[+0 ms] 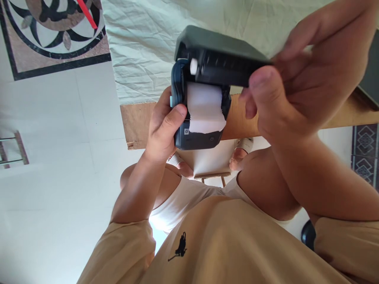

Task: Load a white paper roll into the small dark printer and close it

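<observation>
A small dark label printer [204,140] is held up near the table's front edge. My left hand [166,122] is closed around its left side, the thumb pressed on the top near the corner. Its lid [227,51] stands raised and tilted, with a white roller end on its underside. My right hand [290,79] grips the lid's right end between thumb and fingers. Inside the printer sits a white paper roll [205,96], its torn edge hanging over the front. The fingers behind the lid are partly hidden.
A pale green cloth [142,51] covers the wooden table [136,122], leaving its front edge bare. At the far right is a dark box-like object [371,71]. A stool or rack part [17,148] stands on the tiled floor at left.
</observation>
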### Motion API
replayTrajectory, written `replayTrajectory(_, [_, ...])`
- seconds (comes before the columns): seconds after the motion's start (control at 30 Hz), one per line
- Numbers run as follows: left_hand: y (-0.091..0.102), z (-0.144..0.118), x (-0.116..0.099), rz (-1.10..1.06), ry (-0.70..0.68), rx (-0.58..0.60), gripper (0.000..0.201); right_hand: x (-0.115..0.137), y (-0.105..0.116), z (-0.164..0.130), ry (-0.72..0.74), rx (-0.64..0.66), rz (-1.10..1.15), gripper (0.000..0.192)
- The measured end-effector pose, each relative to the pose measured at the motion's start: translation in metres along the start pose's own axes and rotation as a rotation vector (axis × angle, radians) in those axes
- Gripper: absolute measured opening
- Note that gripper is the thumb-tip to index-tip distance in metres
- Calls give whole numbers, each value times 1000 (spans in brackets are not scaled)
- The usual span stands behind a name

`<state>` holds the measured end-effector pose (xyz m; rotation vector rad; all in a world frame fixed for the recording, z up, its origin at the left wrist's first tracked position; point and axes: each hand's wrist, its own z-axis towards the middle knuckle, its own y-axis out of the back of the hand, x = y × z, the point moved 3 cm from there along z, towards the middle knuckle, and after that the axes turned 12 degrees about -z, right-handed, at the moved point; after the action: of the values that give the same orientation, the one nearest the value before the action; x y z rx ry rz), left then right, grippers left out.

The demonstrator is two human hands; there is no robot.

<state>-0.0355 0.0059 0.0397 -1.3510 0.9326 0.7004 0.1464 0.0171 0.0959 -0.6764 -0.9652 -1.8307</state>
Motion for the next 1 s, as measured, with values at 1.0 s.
replayTrajectory(1.0, [-3,4,-5,62,8,26,43,6,1,0,120,493,-251,26])
